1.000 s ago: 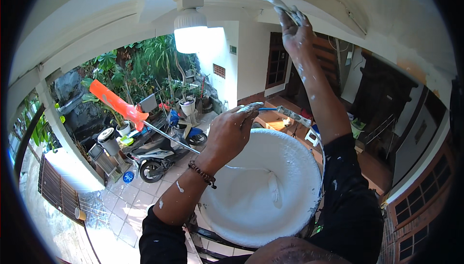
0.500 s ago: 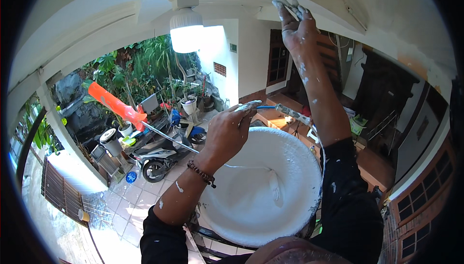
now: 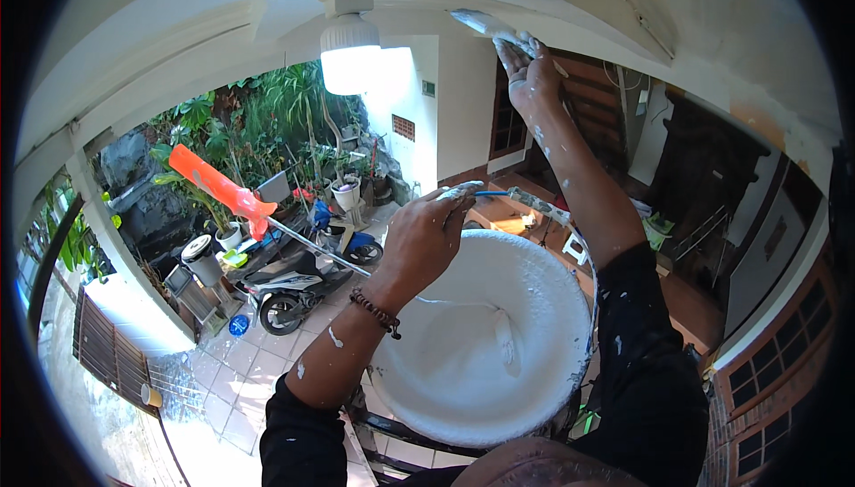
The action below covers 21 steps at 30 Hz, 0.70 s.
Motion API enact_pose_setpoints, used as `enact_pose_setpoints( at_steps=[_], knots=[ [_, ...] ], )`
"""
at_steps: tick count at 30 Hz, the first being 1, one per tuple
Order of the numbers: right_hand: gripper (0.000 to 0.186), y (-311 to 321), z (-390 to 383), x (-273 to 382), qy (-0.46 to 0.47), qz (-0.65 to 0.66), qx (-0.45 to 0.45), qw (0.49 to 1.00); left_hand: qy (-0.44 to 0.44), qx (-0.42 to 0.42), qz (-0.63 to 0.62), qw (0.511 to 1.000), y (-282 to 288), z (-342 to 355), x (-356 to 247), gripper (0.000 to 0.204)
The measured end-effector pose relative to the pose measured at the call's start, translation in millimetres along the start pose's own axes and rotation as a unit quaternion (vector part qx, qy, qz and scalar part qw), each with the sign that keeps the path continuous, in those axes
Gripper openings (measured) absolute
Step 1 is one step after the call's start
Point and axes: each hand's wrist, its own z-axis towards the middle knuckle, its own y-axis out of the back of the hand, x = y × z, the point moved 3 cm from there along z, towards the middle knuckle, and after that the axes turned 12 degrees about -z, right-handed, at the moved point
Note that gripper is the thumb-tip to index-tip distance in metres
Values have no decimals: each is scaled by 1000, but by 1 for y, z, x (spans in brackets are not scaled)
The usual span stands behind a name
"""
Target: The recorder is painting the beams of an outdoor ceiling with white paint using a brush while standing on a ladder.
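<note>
High at the upper right, my right hand (image 3: pixel 532 73) is closed around a paintbrush (image 3: pixel 478 22) whose bristles are white with paint, near the ceiling edge. My left hand (image 3: pixel 426 229), smeared with white paint, is closed at the bucket's bail handle (image 3: pixel 541 208), though its fingertips are partly hidden. Below it is a large round bucket (image 3: pixel 570 309) coated inside with white paint. A paint roller (image 3: pixel 508 344) lies in the bucket. Its metal rod passes behind my left wrist to an orange handle (image 3: pixel 218 186) sticking out at left.
A lit bulb (image 3: pixel 350 64) hangs from the ceiling close by. Far below on the tiled floor stand a parked motorbike (image 3: pixel 289 295) and a bin (image 3: pixel 203 261). Potted plants (image 3: pixel 347 191) line the wall. Dark bars (image 3: pixel 401 447) show under the bucket.
My right hand has come down and slightly left with the brush, away from the ceiling cable. My left hand remains at the bucket's handle, and the view has shifted slightly.
</note>
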Motion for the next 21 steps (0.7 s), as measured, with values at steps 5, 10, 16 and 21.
enact_pose_setpoints(
  at_steps=[5, 10, 16, 21],
  knots=[
    [24, -2, 64, -21, 20, -54, -25, 998, -24, -4, -7, 1000, -1, 2, 0, 19],
    [25, -16, 74, -4, 46, 22, -4, 999, 53, 48, 14, 997, 2, -1, 3, 20],
    [26, 36, 60, 4, 69, 33, -40, 996, 40, 45, 8, 998, 3, 1, 1, 19],
    [25, 22, 99, -16, 40, 11, -57, 998, 23, 33, -7, 999, -2, 2, 3, 20]
  ],
)
